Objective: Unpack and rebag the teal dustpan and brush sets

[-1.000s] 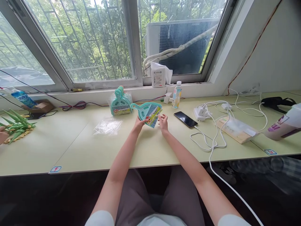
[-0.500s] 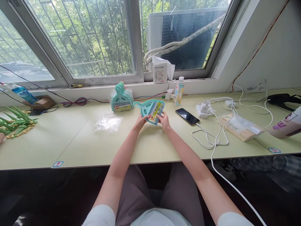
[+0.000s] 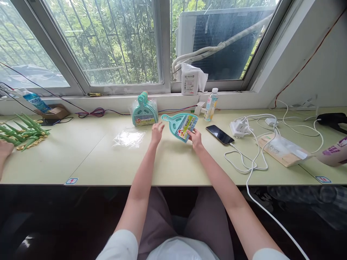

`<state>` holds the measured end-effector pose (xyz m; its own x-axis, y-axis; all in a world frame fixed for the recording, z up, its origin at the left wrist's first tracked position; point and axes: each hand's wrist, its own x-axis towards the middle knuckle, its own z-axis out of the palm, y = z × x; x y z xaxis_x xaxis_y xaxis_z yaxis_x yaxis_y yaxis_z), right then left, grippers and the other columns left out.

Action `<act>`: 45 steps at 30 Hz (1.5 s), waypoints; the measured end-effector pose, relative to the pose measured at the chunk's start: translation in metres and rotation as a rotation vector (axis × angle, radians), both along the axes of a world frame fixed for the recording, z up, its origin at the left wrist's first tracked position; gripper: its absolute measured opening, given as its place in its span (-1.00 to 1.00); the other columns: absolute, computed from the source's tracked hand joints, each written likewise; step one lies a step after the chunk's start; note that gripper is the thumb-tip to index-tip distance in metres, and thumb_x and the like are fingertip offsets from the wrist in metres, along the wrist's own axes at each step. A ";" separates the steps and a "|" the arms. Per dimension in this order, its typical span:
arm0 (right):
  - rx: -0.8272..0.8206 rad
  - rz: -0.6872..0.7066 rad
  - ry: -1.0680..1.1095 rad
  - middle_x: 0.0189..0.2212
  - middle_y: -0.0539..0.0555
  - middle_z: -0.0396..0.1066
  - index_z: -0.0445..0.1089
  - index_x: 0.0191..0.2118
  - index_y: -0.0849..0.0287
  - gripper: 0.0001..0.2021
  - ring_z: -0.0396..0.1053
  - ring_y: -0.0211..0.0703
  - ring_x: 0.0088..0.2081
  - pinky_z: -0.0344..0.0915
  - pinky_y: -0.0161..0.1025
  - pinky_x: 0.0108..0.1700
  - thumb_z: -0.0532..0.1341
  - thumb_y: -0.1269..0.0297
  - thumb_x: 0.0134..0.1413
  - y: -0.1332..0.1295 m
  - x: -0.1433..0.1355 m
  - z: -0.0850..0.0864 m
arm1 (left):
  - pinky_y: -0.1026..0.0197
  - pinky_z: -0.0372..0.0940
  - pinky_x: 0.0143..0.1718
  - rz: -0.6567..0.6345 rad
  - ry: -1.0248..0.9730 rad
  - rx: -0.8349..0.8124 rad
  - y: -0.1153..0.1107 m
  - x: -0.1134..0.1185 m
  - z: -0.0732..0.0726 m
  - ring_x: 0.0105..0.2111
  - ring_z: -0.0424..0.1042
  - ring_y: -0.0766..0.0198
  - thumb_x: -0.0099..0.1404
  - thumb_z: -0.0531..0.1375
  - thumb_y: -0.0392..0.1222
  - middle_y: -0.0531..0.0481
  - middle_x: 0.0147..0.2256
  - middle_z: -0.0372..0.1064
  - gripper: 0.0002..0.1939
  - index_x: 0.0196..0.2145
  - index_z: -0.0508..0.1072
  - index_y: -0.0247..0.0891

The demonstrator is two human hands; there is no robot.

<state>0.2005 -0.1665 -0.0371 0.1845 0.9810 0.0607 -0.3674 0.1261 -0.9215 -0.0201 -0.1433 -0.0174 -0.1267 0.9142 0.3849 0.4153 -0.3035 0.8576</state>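
Observation:
My right hand (image 3: 195, 138) grips the lower right edge of a teal mini dustpan and brush set (image 3: 175, 127), raised above the table. A yellow printed label and bristles show on the set's face, and its looped handle points left. Just left of it, my left hand (image 3: 157, 133) is in the air with fingers apart, touching nothing. Behind that hand, a stack of matching dustpan sets (image 3: 144, 112) in clear plastic leans by the wall. Crumpled clear plastic wrap (image 3: 129, 138) lies left of my left hand.
To the right are a phone (image 3: 219, 135), a drink bottle (image 3: 211, 104), a white charger (image 3: 239, 127) with looping cables, and a tissue pack (image 3: 284, 148). Green spiky plant-like pieces (image 3: 27, 131) lie far left, beside another person's hand (image 3: 5, 148). A tissue packet (image 3: 189, 82) stands on the sill.
My left hand has let go of the dustpan set and moved left, toward the stack. My right hand keeps holding the set. The view has shifted slightly.

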 end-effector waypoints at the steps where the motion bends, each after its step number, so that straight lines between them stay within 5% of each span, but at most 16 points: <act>1: -0.003 -0.008 0.004 -0.35 0.07 0.54 0.39 -0.18 0.20 -0.73 0.51 -0.14 -0.36 0.50 -0.17 -0.25 0.31 0.34 -0.07 0.000 0.001 0.000 | -0.17 -0.06 0.25 0.104 0.049 0.004 0.001 -0.010 0.000 0.28 -0.02 -0.08 0.31 0.11 -0.07 -0.30 0.19 0.13 -0.56 0.11 0.33 -0.23; 4: -0.014 -0.033 0.018 -0.35 0.08 0.54 0.38 -0.17 0.21 -0.71 0.51 -0.12 -0.35 0.50 -0.15 -0.24 0.31 0.33 -0.09 0.001 0.003 0.000 | -0.30 0.04 0.16 0.503 0.345 -0.123 0.000 -0.039 -0.006 0.28 -0.03 -0.13 0.28 0.08 -0.29 -0.33 0.22 0.08 -0.51 0.17 0.26 -0.18; 6: -0.014 -0.042 0.020 -0.34 0.08 0.54 0.38 -0.16 0.21 -0.70 0.51 -0.11 -0.34 0.50 -0.14 -0.24 0.32 0.33 -0.10 0.001 0.003 0.000 | -0.32 0.14 0.07 0.597 0.476 -0.272 -0.002 -0.053 -0.011 0.20 0.12 -0.18 0.24 0.04 -0.41 -0.39 0.10 0.24 -0.53 0.10 0.33 -0.25; 9: -0.009 -0.046 0.016 -0.32 0.09 0.54 0.38 -0.15 0.20 -0.68 0.51 -0.10 -0.32 0.49 -0.13 -0.23 0.33 0.30 -0.10 0.001 0.004 0.000 | -0.17 0.23 0.02 0.553 0.530 -0.319 -0.002 -0.060 -0.012 0.06 0.30 -0.12 0.24 -0.06 -0.48 -0.37 -0.11 0.39 -0.60 -0.09 0.46 -0.33; 13: -0.004 -0.064 0.036 -0.28 0.10 0.53 0.36 -0.13 0.19 -0.65 0.51 -0.10 -0.29 0.49 -0.15 -0.22 0.33 0.27 -0.10 0.001 0.004 0.001 | 0.01 0.21 0.08 0.333 0.527 0.067 -0.006 -0.037 -0.001 0.10 0.26 0.04 0.26 -0.13 -0.49 -0.24 -0.02 0.36 -0.55 -0.17 0.49 -0.24; 18: -0.036 -0.096 0.074 -0.21 0.11 0.51 0.36 -0.13 0.20 -0.68 0.51 -0.15 -0.27 0.48 -0.21 -0.21 0.31 0.29 -0.07 0.000 0.001 -0.001 | -0.09 -0.24 0.33 0.041 0.529 0.319 -0.017 -0.006 0.010 0.29 -0.01 0.15 0.28 -0.03 -0.43 0.02 0.20 0.19 -0.61 -0.28 0.55 -0.10; 22: -0.029 -0.124 0.091 -0.16 0.12 0.50 0.36 -0.10 0.19 -0.66 0.50 -0.17 -0.26 0.48 -0.23 -0.22 0.29 0.30 -0.06 0.000 0.000 -0.002 | -0.23 -0.45 0.32 0.131 0.553 0.230 -0.013 -0.012 0.001 0.25 0.04 0.09 0.18 -0.03 -0.50 0.02 0.14 0.27 -0.54 -0.35 0.58 -0.07; 30: -0.001 -0.106 0.035 -0.20 0.12 0.51 0.36 -0.12 0.20 -0.69 0.50 -0.17 -0.28 0.48 -0.21 -0.23 0.30 0.29 -0.03 -0.001 0.002 0.002 | -0.34 -0.42 0.26 0.253 0.427 -0.159 0.006 -0.029 -0.012 0.06 0.30 -0.03 0.10 0.00 -0.39 -0.04 -0.16 0.51 -0.62 -0.48 0.59 -0.08; 34: 0.012 -0.039 -0.011 -0.28 0.08 0.52 0.38 -0.20 0.20 -0.75 0.50 -0.18 -0.32 0.49 -0.22 -0.28 0.32 0.31 -0.04 -0.002 0.000 0.005 | -0.30 -0.22 0.22 0.427 0.359 -0.195 0.006 -0.028 -0.009 0.03 0.33 -0.06 0.28 -0.08 -0.22 -0.17 -0.11 0.48 -0.60 -0.28 0.58 -0.17; 38: 0.005 0.054 -0.103 -0.36 0.04 0.54 0.39 -0.21 0.19 -0.76 0.50 -0.17 -0.37 0.51 -0.20 -0.33 0.34 0.33 -0.05 -0.003 -0.003 0.005 | -0.34 -0.13 0.16 0.567 0.491 -0.215 0.006 -0.025 -0.014 0.14 0.18 -0.24 0.18 0.13 0.01 -0.38 0.02 0.36 -0.55 -0.05 0.46 -0.29; 42: -0.029 0.125 -0.178 -0.43 0.02 0.54 0.41 -0.22 0.19 -0.75 0.50 -0.16 -0.40 0.52 -0.14 -0.30 0.37 0.35 -0.09 -0.003 -0.007 0.003 | -0.36 -0.16 0.16 0.462 0.673 -0.261 0.007 -0.023 -0.020 0.12 0.19 -0.28 0.10 0.22 -0.16 -0.36 -0.02 0.39 -0.66 -0.14 0.48 -0.27; 45: -0.057 0.122 -0.224 -0.45 0.02 0.54 0.42 -0.22 0.20 -0.75 0.50 -0.16 -0.43 0.51 -0.14 -0.31 0.36 0.39 -0.09 -0.002 -0.010 0.000 | -0.23 0.02 0.12 0.435 0.709 -0.278 0.007 -0.023 -0.019 0.07 0.27 -0.19 0.14 0.12 -0.38 -0.33 -0.08 0.40 -0.72 -0.19 0.49 -0.28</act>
